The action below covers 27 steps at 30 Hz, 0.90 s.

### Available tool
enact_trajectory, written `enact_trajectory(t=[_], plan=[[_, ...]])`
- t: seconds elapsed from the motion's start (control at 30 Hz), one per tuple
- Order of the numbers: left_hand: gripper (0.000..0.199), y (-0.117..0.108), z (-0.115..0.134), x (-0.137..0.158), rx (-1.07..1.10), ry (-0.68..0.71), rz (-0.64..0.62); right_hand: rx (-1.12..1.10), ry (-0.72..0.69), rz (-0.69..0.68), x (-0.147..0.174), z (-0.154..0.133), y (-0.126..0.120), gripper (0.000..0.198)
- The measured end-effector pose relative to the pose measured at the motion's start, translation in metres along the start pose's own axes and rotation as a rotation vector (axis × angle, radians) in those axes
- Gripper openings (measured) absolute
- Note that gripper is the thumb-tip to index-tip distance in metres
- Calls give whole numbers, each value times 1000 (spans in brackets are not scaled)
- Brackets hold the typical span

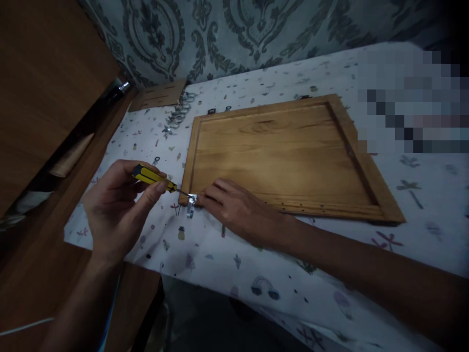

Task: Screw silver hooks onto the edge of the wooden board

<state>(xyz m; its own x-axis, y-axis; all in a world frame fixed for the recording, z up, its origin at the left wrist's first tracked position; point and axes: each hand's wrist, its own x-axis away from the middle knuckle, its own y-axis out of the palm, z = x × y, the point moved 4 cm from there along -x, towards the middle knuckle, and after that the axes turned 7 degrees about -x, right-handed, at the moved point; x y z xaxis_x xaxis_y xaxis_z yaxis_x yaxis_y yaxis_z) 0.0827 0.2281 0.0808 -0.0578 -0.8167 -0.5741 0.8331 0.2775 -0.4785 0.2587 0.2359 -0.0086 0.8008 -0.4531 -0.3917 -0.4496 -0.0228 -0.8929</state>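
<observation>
My left hand (120, 205) is closed around a screwdriver (154, 177) with a yellow and black handle. Its thin shaft points right and down, and the tip meets a small shiny metal fitting (191, 201). That fitting sits at the near left corner of a framed wooden panel (264, 151), partly overhanging the edge. The fingers of my right hand (234, 208) are bent and pinched together against the fitting's right side, with the palm over the panel's near edge. The right thumb is hidden.
A white patterned cloth (234, 264) covers the table. Several metal pieces (179, 111) lie in a row beside a flat cardboard piece (159, 95) at the back left. Wooden furniture (47, 63) stands at the left, and a patterned wall rises behind. A pixelated patch covers the far right.
</observation>
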Motion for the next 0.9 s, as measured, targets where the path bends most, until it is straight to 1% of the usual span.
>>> enact_trajectory(t=[0.23,0.33,0.43,0.63,0.8,0.9], plan=[[17,0,-3,2,-38,-4,7,-12,3,-16,1,0,0,27],[16,-1,-5,2,-54,-19,-18,-8,9,-23,0,0,-1,29],[17,-1,-6,0,-68,2,-39,-15,2,-28,-1,-1,0,29],[16,-1,0,-4,-50,-4,-72,-22,9,-4,0,0,0,28],[21,-1,7,-2,-114,26,-122,-6,5,-25,1,-1,-2,28],[22,-1,9,1,-165,21,-128,5,-8,-7,0,-1,-2,29]])
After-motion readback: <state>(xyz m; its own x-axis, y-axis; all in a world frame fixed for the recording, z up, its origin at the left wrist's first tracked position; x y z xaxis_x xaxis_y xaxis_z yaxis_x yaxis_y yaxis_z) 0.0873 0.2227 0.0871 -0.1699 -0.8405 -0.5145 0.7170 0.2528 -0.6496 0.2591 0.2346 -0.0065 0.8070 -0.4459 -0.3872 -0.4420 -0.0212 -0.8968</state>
